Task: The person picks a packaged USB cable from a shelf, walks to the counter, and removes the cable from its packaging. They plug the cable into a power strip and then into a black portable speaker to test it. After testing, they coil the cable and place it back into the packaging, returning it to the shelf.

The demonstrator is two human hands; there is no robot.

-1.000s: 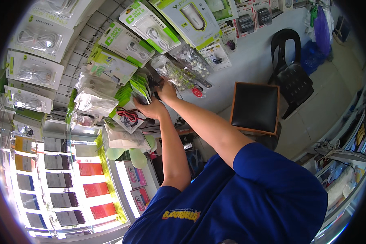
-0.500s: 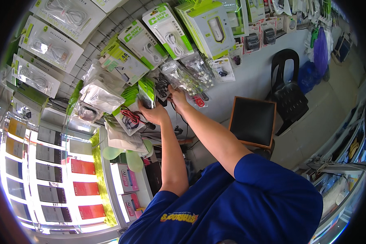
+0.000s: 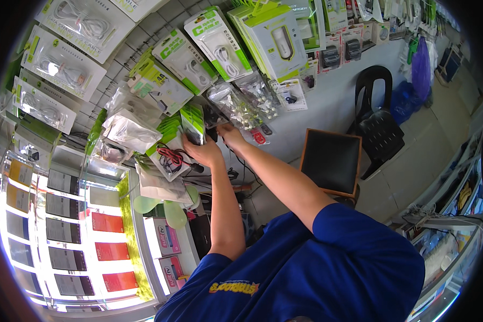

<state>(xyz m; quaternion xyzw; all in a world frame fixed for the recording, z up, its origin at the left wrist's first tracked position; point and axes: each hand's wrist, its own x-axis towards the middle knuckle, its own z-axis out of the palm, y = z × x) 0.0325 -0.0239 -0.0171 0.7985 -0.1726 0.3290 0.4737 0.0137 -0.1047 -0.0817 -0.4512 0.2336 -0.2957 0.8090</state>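
Note:
My left hand [image 3: 205, 153] is closed on a green-topped packet [image 3: 194, 122] hanging at the lower part of the display. My right hand [image 3: 231, 136] is just to its right, fingers bent together at a dark piece whose kind I cannot make out. Behind both hands hangs a clear bag with a black cable [image 3: 213, 115]. A red and black cable [image 3: 173, 155] dangles below my left hand, near a white-backed packet. Clear bags of small earphones [image 3: 236, 104] hang above my right hand.
Boxed data cables [image 3: 220, 45] and chargers [image 3: 276, 43] hang on a wire rack. A lit glass case [image 3: 64, 231] with red and dark boxes stands at the left. To the right are a black-topped stool [image 3: 331, 161], a black plastic chair [image 3: 378, 123] and blue bags [image 3: 405, 102].
My right hand has moved down and slightly left, away from the bagged black cable toward my left hand. My left hand keeps its hold. The view has shifted a little.

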